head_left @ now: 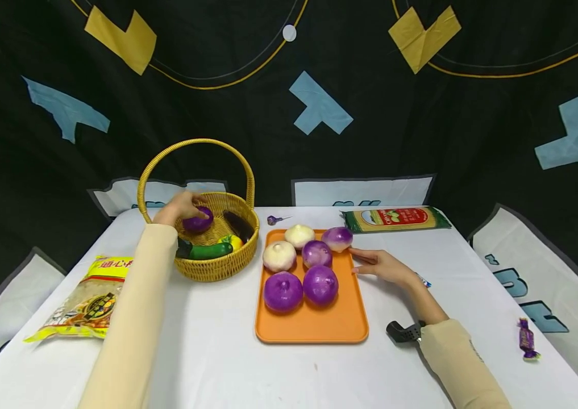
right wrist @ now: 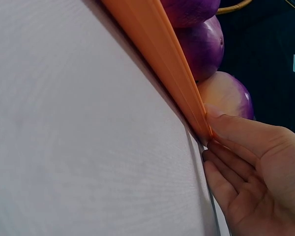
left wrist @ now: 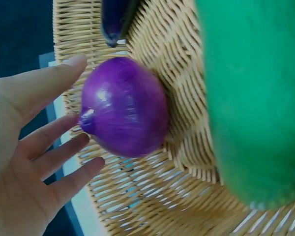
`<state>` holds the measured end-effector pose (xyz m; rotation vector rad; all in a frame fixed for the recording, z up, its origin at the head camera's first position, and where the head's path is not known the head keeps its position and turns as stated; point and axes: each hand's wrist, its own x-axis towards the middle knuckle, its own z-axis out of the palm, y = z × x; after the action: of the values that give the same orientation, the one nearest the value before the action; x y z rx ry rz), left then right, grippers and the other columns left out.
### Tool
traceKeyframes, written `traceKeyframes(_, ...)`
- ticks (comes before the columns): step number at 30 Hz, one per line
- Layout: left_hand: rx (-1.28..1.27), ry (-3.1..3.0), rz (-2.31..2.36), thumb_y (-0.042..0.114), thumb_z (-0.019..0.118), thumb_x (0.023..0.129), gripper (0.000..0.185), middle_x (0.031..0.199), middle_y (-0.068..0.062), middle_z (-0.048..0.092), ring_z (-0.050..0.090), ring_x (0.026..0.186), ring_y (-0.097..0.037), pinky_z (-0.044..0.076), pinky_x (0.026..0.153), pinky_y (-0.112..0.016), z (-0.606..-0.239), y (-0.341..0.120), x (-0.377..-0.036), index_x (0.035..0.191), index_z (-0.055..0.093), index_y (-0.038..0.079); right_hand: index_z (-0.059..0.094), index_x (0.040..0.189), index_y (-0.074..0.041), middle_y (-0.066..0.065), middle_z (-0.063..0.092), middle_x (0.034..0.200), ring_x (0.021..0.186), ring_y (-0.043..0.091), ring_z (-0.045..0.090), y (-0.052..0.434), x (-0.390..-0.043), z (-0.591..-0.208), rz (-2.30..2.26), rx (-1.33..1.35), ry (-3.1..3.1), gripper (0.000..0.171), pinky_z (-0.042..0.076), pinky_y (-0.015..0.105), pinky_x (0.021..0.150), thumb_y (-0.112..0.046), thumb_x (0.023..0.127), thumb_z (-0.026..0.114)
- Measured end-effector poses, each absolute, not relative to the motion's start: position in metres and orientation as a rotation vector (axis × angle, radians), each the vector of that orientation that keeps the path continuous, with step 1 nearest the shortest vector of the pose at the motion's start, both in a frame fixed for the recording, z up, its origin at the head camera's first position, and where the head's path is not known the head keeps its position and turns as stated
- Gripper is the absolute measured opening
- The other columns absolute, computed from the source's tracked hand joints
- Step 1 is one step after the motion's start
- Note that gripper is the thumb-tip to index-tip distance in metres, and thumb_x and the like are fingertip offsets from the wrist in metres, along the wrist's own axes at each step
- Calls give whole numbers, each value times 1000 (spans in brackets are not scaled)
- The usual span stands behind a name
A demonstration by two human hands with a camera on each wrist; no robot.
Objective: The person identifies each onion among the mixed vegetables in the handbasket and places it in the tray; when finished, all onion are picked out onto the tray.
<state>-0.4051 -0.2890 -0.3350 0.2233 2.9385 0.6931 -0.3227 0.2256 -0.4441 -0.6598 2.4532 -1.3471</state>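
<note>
While the right hand (head_left: pixel 383 266) is lying flat on the white worktop (head_left: pixel 217 352), its straight fingers (right wrist: pixel 236 132) are touching the orange tray (head_left: pixel 314 324) at its right rim, beside a pale purple onion (head_left: pixel 337 238). Farther off, the left hand (head_left: pixel 181 205) is resting spread over the purple onion (left wrist: pixel 124 106) lying inside the wicker basket (head_left: pixel 217 270), fingertips just beside it.

A white-clothed table (head_left: pixel 217 352) carries an orange tray (head_left: pixel 314 326) at its centre — with a wicker basket (head_left: pixel 217 267) at ten o'clock, a yellow snack bag (head_left: pixel 89 301) at eight, a green noodle packet (head_left: pixel 396 220) at one and a purple candy (head_left: pixel 526 339) at four.
</note>
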Motion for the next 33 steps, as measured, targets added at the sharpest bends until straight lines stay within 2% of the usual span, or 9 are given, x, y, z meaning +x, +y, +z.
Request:
traceKeyframes(5,133,2895,715,11,70,87,57,133,-35,42,47,118,-49,46,96,-52,-342,-291,-405,137,46,-4,42,144,-2,19,38,147,135,34,38,224,-323,-445,-1348,-658,2454,60,27,46,111,-19,91,67)
traceKeyframes(15,62,2878,690,5,67,88,55,134,-32,43,45,120,-47,43,98,-55,-342,-289,-400,138,46,0,43,144,-3,18,38,147,135,34,37,223,-323,-446,-1342,-653,2459,60,27,45,111,-19,91,67)
traceKeyframes(24,346,3008,605,14,71,88,58,132,-32,47,48,118,-49,43,97,-57,-327,-282,-395,138,46,-2,42,144,-2,19,38,148,135,34,38,224,-324,-443,-1331,-656,2469,61,28,45,111,-20,91,67)
traceKeyframes(33,676,3079,666,16,73,87,54,130,-25,54,50,118,-43,45,95,-55,-306,-259,-356,135,53,1,43,143,-2,18,38,147,135,34,37,225,-324,-445,-1365,-637,2451,61,27,45,111,-19,91,69)
